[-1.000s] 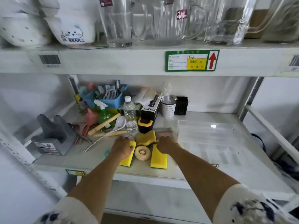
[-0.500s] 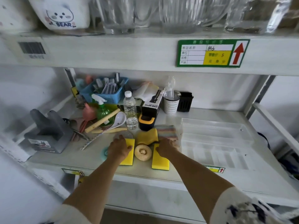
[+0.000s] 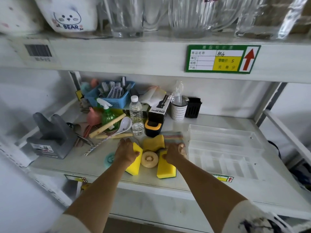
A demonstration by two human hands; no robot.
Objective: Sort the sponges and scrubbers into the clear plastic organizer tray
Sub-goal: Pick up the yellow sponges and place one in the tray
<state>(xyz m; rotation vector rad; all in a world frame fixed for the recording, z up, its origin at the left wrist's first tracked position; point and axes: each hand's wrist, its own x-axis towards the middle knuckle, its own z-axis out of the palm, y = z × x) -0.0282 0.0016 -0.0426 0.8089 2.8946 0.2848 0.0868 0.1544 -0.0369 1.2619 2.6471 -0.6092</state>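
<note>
Both hands sit low on the white shelf (image 3: 168, 185), each on a yellow sponge. Left hand (image 3: 126, 153) lies curled over the far end of the left yellow sponge (image 3: 133, 165), fingers wrapped on it, though whether it truly grips or only rests on it I cannot tell. Right hand (image 3: 174, 153) is closed in a loose fist on the top end of the right yellow sponge (image 3: 165, 169), which lies flat with a dark underside showing at its near edge. Between the two sponges, touching neither hand, sits a round tan loofah scrubber (image 3: 149, 159). Just behind it a third, curved yellow sponge (image 3: 154, 142) rests partly on a striped cloth (image 3: 174, 137). A teal round pad (image 3: 110, 158) peeks out left of the left wrist. To the right of the right hand, just beside it, lies the clear plastic organizer tray (image 3: 223, 148), its divided compartments holding nothing that I can see. Farther back stand a water bottle (image 3: 136, 115), a green spray bottle (image 3: 107, 115), a blue basket (image 3: 111, 96) of brushes and a grey block (image 3: 50, 137) at far left.
</note>
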